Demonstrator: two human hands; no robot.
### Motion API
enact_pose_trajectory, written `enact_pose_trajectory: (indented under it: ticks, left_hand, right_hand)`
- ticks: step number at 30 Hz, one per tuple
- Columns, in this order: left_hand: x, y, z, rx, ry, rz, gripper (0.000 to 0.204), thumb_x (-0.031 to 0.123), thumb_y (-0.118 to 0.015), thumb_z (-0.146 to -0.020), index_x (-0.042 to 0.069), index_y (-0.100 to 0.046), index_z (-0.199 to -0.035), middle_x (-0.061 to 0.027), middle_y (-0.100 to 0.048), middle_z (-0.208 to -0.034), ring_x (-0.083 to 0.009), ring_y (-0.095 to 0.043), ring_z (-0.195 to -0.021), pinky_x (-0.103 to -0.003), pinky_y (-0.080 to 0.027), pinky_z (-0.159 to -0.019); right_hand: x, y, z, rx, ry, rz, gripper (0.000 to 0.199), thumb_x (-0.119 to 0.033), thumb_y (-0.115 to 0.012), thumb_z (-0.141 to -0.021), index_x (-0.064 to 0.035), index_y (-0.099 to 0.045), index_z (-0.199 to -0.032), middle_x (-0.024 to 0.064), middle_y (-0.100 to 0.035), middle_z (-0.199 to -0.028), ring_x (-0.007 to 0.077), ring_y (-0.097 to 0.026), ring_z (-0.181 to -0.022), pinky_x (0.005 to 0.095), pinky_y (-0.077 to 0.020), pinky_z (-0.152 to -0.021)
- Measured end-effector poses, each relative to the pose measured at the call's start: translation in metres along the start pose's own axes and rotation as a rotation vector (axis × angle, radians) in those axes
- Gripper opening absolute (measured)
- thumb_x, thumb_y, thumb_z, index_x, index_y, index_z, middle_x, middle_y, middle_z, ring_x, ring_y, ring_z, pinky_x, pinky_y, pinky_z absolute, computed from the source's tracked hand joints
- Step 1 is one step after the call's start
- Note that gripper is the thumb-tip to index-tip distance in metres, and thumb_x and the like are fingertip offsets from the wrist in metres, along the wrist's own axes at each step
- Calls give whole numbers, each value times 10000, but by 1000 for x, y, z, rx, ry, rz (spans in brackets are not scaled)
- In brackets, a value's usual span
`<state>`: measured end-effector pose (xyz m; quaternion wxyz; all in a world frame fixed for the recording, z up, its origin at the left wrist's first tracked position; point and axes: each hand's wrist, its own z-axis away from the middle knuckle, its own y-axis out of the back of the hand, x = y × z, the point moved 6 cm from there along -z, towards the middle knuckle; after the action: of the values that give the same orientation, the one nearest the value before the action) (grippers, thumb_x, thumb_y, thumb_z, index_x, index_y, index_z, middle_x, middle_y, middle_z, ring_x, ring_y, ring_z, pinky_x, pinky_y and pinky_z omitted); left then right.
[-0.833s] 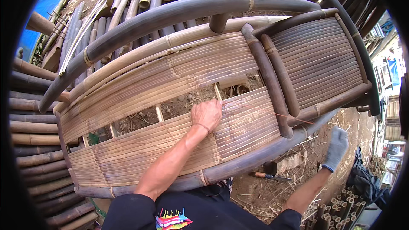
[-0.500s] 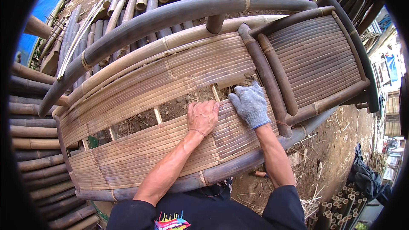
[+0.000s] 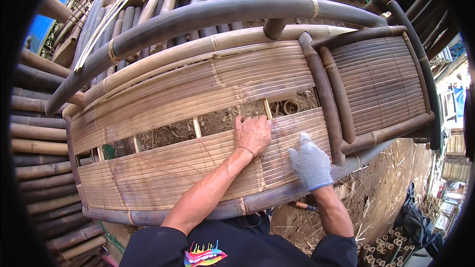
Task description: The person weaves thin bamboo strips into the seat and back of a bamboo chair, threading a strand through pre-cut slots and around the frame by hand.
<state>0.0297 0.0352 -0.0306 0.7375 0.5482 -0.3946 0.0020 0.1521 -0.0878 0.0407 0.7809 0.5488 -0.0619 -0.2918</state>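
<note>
A long bamboo bench seat lies across the view, made of thin bamboo slats in a far slat panel [image 3: 198, 89] and a near slat panel [image 3: 163, 175]. Between them runs a gap with short pale crosspieces [image 3: 197, 127]. My bare left hand [image 3: 252, 133] rests at the near panel's upper edge, its fingers curled over the slats. My right hand [image 3: 311, 164], in a grey knit glove, is over the right end of that panel, slightly blurred. Its thumb and forefinger stand apart, with nothing visible between them; the other fingers are partly hidden. Thin reddish string crosses the near slats.
A thick curved bamboo rail [image 3: 213, 15] arches along the far side. To the right is a slatted end panel [image 3: 381, 84]. Bamboo poles [image 3: 42, 131] lie stacked at left, with more behind. An orange-handled tool [image 3: 303, 205] lies below the near rail.
My right hand has moved from the gap toward me, over the near slats. The short, wide bamboo piece beside it no longer shows in the gap. The view has shifted slightly.
</note>
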Motion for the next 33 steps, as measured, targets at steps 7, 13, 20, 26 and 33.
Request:
enact_pose_trajectory:
  ticks: [7,13,20,26,33]
  left_hand:
    - [-3,-2,2,55,-46,-20,305,272,-429,-1025,79,-664,-995,-112,-690,-886,-295,-651,-861,-515,-334,-1048]
    - [1,-2,1,30,-45,-47,285,257,-446,-1020,77,-666,-1001,-113,-688,-900,-289,-650,-868,-508,-336,-1053]
    - [5,0,4,81,-71,-36,262,246,-472,-1005,79,-674,-996,-104,-687,-867,-286,-653,-861,-498,-357,-1033]
    - [-5,-2,3,65,-37,-76,255,246,-479,-997,82,-674,-998,-102,-690,-869,-280,-658,-857,-508,-362,-1037]
    - [2,-1,2,72,-92,-114,249,230,-483,-990,81,-681,-1018,-86,-696,-863,-232,-658,-824,-500,-371,-1030]
  right_hand:
    - [8,93,-18,138,59,-950,251,-261,-658,-966,-23,-741,-974,30,-645,-783,102,-588,-713,271,-495,-666]
    - [7,43,-20,297,125,86,678,-614,-589,-926,48,-689,-1033,220,-670,-1015,359,-674,-964,459,-550,-850]
    - [30,-31,67,-171,-170,-330,460,-415,-674,-919,-5,-673,-1128,188,-700,-1073,342,-699,-958,425,-552,-831]
    - [5,90,8,358,413,-1494,277,-172,-545,-1023,-42,-710,-843,206,-618,-1338,295,-555,-1294,430,-415,-1111]
    - [66,162,-71,594,187,-657,284,-192,-449,-1076,-24,-618,-923,151,-646,-1161,281,-650,-1011,403,-495,-999]
